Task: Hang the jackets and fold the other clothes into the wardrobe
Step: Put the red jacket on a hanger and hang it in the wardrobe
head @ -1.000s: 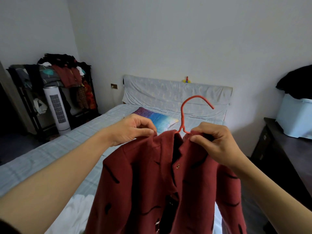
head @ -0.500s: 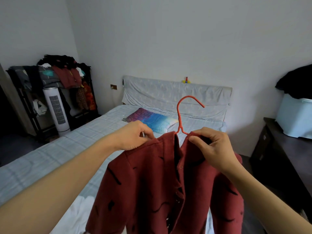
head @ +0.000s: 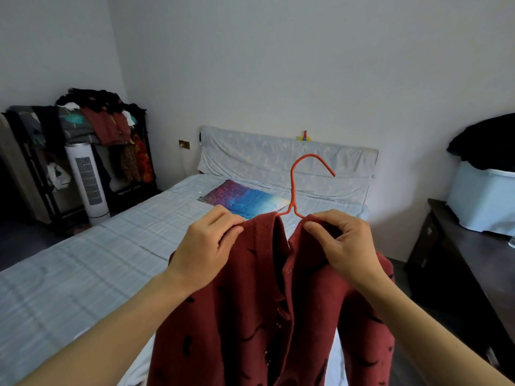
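The jacket point(head: 264, 316) is held up in the air in front of the person, above the near end of the bed point(head: 97, 254), already draped over an orange hanger point(head: 295, 196) whose hook stands clear above the collar. The front hangs open, with a gap between the two edges just under the hanger's neck.

The step in hand looks like seating the shoulders on the hanger. To do it well, each collar edge should be drawn up and outward evenly, so the shoulder seams sit on the hanger's arms and the neck stays centred under the hook. A lopsided pull would probably let one side slide off, since the cloth looks thick and heavy. The front is best closed or overlapped before carrying it off.

The left hand point(head: 206, 252) has its fingers curled, pinching the left collar edge at the top. The right hand point(head: 342, 243) pinches the right collar edge between thumb and forefinger, the other fingers bent behind it. Whether either also grips the hanger's wire under the cloth cannot be told.
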A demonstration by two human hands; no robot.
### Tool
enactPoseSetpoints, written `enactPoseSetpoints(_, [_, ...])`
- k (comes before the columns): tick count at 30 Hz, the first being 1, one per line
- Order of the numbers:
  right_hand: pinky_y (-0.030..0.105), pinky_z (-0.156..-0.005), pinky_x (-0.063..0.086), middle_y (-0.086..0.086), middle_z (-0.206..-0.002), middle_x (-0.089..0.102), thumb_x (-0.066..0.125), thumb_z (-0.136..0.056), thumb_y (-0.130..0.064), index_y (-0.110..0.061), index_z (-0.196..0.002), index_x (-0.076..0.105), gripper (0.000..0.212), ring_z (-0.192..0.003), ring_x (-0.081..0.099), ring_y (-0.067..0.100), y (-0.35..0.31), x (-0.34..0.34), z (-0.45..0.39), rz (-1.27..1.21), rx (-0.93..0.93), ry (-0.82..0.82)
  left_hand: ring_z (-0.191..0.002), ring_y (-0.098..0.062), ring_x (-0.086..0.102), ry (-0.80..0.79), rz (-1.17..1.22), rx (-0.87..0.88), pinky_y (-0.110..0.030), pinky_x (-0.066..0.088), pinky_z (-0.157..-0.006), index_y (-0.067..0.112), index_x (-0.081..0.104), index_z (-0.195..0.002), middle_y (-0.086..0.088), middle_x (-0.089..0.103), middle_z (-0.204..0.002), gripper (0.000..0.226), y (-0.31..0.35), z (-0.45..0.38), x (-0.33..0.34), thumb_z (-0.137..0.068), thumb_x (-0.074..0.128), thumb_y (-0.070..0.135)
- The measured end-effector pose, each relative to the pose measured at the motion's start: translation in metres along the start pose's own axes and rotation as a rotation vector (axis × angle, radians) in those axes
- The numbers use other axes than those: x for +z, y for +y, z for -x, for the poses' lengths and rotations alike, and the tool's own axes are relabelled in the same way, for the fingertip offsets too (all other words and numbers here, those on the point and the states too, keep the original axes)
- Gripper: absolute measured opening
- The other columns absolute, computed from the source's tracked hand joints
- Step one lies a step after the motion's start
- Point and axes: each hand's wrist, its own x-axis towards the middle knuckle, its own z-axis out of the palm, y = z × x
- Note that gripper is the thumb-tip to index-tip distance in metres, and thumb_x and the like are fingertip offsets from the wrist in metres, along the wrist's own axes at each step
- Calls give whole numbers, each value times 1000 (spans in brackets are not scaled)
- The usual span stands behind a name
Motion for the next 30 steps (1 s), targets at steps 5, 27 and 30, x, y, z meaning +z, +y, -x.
enactPoseSetpoints(5, [15, -79, 49, -14, -88, 72, 78, -83, -11, -16, -90, 76, 9, -85, 67, 1, -16, 5, 1, 80, -102, -75, -81, 0, 61, 96, 62, 5, -12, 46, -80, 7, 74, -91, 9, 65, -87, 8, -5, 7, -25, -86, 68, 7])
enactPoseSetpoints(27, [19, -77, 46, -9, -85, 70, 66, -88, -26, -17, -89, 72, 11, -80, 63, 5, -8, -2, 10, -140, -321, -255, -80, -1, 59, 124, -368, -322, -16, 44, -76, 11, 71, -90, 11, 60, -83, 7, 111, 59, -68, -89, 65, 15])
enactPoseSetpoints(30, [27, -75, 48, -7, -81, 69, 66, -88, -26, -17, -87, 70, 10, -77, 62, 8, -25, -1, 19, -246, -348, -363, -80, 0, 57, 134, -469, -407, -14, 41, -77, 11, 70, -89, 11, 59, -83, 6, 155, 71, -81, -89, 65, 14])
